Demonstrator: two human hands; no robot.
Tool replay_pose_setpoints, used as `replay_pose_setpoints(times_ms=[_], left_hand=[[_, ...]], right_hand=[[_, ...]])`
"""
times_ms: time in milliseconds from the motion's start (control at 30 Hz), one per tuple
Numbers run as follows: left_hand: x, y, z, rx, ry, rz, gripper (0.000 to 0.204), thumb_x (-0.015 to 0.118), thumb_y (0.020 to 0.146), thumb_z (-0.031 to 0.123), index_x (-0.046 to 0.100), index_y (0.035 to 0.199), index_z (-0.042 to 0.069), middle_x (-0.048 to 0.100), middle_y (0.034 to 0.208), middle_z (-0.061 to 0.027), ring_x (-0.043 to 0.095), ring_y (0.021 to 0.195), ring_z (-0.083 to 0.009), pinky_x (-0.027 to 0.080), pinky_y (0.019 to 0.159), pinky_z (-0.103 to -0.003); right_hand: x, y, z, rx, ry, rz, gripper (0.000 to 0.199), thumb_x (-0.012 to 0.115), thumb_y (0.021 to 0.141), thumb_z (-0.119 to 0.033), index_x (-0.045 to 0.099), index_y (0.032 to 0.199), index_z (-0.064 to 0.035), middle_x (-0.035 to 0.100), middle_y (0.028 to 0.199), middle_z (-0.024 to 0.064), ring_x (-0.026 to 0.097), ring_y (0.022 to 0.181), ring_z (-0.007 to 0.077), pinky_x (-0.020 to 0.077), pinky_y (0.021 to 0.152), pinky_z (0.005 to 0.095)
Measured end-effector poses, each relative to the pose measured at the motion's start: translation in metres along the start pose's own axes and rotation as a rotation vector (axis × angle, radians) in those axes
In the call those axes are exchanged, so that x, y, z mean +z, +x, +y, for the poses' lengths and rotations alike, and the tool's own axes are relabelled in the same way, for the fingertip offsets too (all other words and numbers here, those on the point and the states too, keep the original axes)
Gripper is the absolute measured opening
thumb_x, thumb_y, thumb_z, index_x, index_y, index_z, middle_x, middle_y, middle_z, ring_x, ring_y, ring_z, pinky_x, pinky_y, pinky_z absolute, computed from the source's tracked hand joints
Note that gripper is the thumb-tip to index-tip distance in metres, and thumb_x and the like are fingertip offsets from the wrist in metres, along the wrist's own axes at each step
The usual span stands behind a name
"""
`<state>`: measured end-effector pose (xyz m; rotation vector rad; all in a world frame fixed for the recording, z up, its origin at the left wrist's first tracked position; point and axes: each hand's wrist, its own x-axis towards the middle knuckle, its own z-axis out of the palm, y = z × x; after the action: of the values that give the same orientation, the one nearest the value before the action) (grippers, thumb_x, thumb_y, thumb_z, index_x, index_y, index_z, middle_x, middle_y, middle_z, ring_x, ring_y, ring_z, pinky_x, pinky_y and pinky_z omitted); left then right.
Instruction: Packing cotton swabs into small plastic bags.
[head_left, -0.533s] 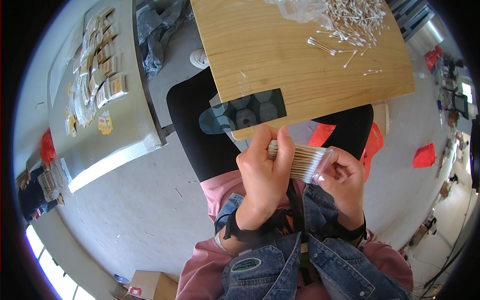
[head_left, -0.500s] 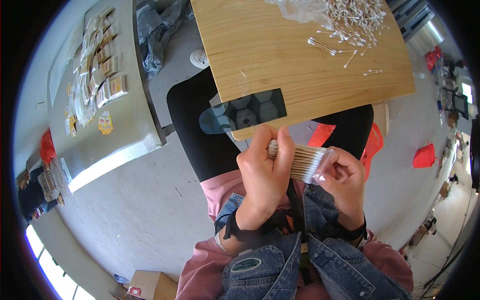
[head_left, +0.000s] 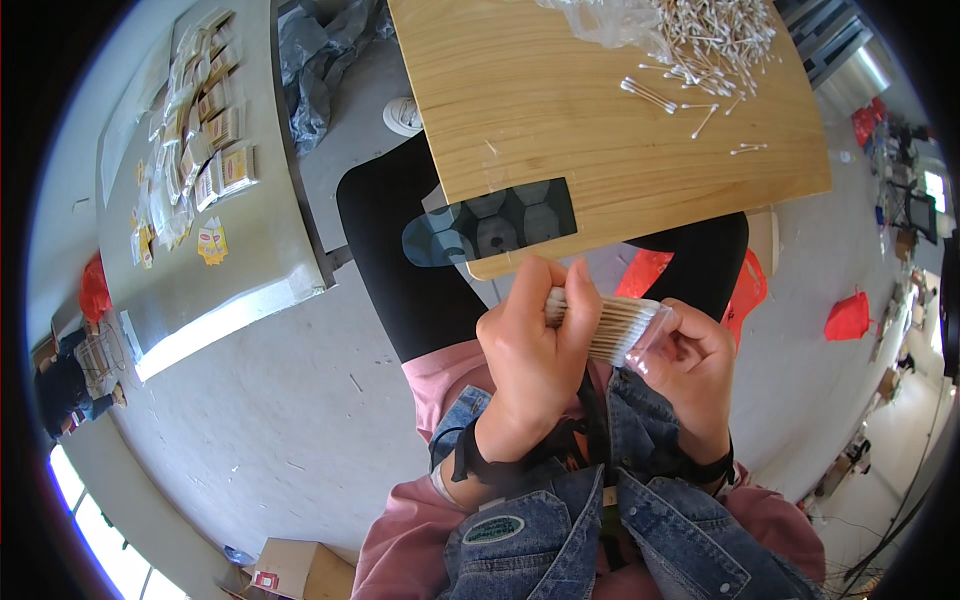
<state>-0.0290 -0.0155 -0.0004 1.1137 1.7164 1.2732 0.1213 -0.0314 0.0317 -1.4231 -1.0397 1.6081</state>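
My left hand [head_left: 535, 350] is closed round a bundle of cotton swabs [head_left: 618, 325], thumb and fingers pressing near one end. The swabs lie side by side, and their white tips at the right reach into the mouth of a small clear plastic bag [head_left: 652, 338]. Pinched between the fingers of my right hand [head_left: 695, 365] is that bag. Both hands are over my lap, just off the near edge of the wooden table [head_left: 600, 130]. On its far right lies a big heap of loose cotton swabs [head_left: 715, 45], with several strays nearer to me.
A clear plastic sheet [head_left: 600, 20] lies beside the heap. At the table's near left corner sits a dark, translucent patterned strip [head_left: 495, 225]. On the left, a metal-coloured table [head_left: 270, 230] bears many filled packets [head_left: 225, 125] and yellow-white cards [head_left: 212, 242]. Red bags [head_left: 848, 316] rest on the floor.
The swab bundle has slid slightly farther into the bag as my left hand moved a little right. My right hand has shifted only slightly.
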Motion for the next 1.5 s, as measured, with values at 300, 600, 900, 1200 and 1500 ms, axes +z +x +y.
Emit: replay_pose_setpoints(times_ms=[300,600,900,1200,1500], left_hand=[[-0.001,-0.002,-0.002,0.269,0.098,0.067,0.023,0.073,0.083,0.015,0.055,0.072,0.006,0.051,0.051,-0.0071,0.052,0.041,-0.0233,0.040,0.041,-0.031],[0.001,-0.003,-0.002,0.154,-0.027,0.005,0.022,0.071,0.085,0.013,0.055,0.073,0.004,0.050,0.052,-0.0067,0.051,0.041,-0.0172,0.040,0.042,-0.028],[0.002,0.000,-0.007,-0.061,-0.154,0.016,0.022,0.064,0.092,0.012,0.055,0.075,0.002,0.045,0.054,-0.0037,0.039,0.052,-0.0051,0.036,0.046,-0.023],[-0.007,0.019,-0.024,-0.196,-0.226,0.060,0.030,0.057,0.098,0.014,0.049,0.072,0.002,0.038,0.066,0.0067,0.031,0.064,-0.0026,0.025,0.051,-0.022],[-0.014,0.026,-0.043,-0.262,-0.254,0.139,0.036,0.050,0.102,0.021,0.043,0.068,0.008,0.035,0.063,0.0081,0.028,0.058,-0.0006,0.021,0.049,-0.022]], right_hand=[[0.009,-0.002,-0.004,0.026,-0.030,0.127,0.010,0.068,0.075,0.004,0.060,0.080,0.0007,0.046,0.073,-0.0044,0.040,0.067,0.0024,0.0325,0.061,0.0179],[0.014,-0.004,-0.004,0.069,0.069,0.179,0.007,0.061,0.076,0.004,0.056,0.079,-0.0003,0.050,0.076,-0.0032,0.043,0.070,0.0027,0.0355,0.063,0.0177],[0.003,-0.003,-0.001,0.044,0.163,0.092,0.006,0.056,0.072,0.004,0.054,0.076,-0.0003,0.050,0.074,-0.0014,0.044,0.068,0.0042,0.0329,0.060,0.0197],[-0.053,-0.006,-0.008,-0.099,0.142,0.168,0.004,0.053,0.070,-0.003,0.053,0.074,-0.0021,0.047,0.071,0.0001,0.042,0.064,0.0067,0.0309,0.057,0.0211],[-0.214,-0.054,0.019,-0.110,-0.235,0.783,0.003,0.056,0.078,-0.005,0.058,0.076,-0.0025,0.049,0.068,-0.0042,0.042,0.059,0.0038,0.0303,0.053,0.0201]])
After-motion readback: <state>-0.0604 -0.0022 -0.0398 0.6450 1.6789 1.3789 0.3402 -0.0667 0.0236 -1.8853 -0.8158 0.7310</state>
